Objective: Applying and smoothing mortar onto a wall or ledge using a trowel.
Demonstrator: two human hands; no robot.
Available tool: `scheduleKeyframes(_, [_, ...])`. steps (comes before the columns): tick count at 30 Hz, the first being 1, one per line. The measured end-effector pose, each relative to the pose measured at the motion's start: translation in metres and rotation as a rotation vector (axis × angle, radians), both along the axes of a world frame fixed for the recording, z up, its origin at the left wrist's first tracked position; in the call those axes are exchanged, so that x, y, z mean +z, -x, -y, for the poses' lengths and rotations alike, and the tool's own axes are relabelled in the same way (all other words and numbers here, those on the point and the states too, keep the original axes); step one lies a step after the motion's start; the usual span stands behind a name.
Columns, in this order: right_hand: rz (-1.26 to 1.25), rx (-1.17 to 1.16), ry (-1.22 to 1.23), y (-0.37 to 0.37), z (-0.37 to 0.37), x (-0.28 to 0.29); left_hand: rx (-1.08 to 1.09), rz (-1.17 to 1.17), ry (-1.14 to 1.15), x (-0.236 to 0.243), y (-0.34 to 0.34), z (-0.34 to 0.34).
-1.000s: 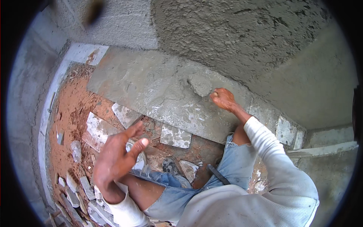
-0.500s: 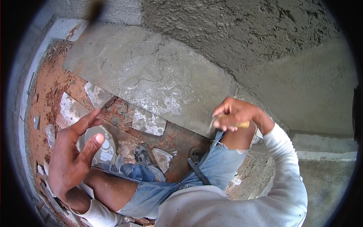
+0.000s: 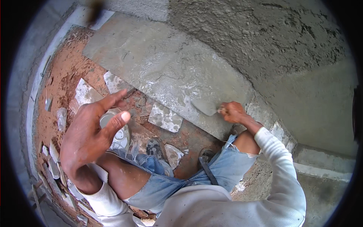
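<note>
My right hand [image 3: 233,112] grips the handle of a trowel [image 3: 202,107], whose pale, mortar-coated blade lies on the wet grey cement surface [image 3: 159,56] near its right-hand end. My left hand [image 3: 90,138] hangs over the lower left, fingers apart and thumb raised, holding nothing. Behind it is a white round container [image 3: 120,139], partly hidden by the hand. Pale broken tile pieces [image 3: 165,116] lie along the near edge of the cement surface, beside my bent, jean-clad legs [image 3: 159,193].
A roughly plastered wall [image 3: 257,41] rises behind the cement surface, with smoother plaster [image 3: 310,106] on the right. Reddish dirt [image 3: 68,60] covers the left side, with several stone offcuts [image 3: 53,166] and a crumpled plastic piece [image 3: 61,118]. A pale ledge [image 3: 321,170] runs at the lower right.
A second ago the trowel carried a lump of mortar higher up; half a second ago it was tilted. Now its blade lies flat, lower right. My left hand has shifted left, still open.
</note>
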State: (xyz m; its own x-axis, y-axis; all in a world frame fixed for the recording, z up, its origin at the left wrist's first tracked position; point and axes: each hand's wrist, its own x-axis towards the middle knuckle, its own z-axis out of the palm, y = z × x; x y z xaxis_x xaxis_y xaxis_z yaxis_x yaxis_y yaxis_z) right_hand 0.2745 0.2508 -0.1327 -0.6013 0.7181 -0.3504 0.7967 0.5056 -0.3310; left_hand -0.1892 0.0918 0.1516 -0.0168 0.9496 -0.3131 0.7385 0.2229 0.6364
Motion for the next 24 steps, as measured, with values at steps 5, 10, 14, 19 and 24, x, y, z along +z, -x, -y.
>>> scheduleKeyframes(5, [-0.033,-0.176,-0.233,0.066,-0.078,-0.046,-0.022,0.020,0.027,0.008,-0.011,0.008])
scheduleKeyframes(10, [-0.075,-0.200,-0.365,0.083,-0.064,-0.001,0.088,0.135,0.058,0.001,0.001,0.013])
scheduleKeyframes(14, [-0.104,-0.139,-0.428,0.055,-0.033,0.095,0.117,0.226,0.018,-0.023,0.013,0.001])
scheduleKeyframes(19, [-0.344,-0.042,-0.117,0.023,0.016,0.200,0.152,0.161,0.062,-0.019,0.013,-0.007])
scheduleKeyframes(24, [-0.356,-0.339,0.886,-0.037,0.013,0.191,0.108,0.106,0.092,-0.019,0.001,-0.006])
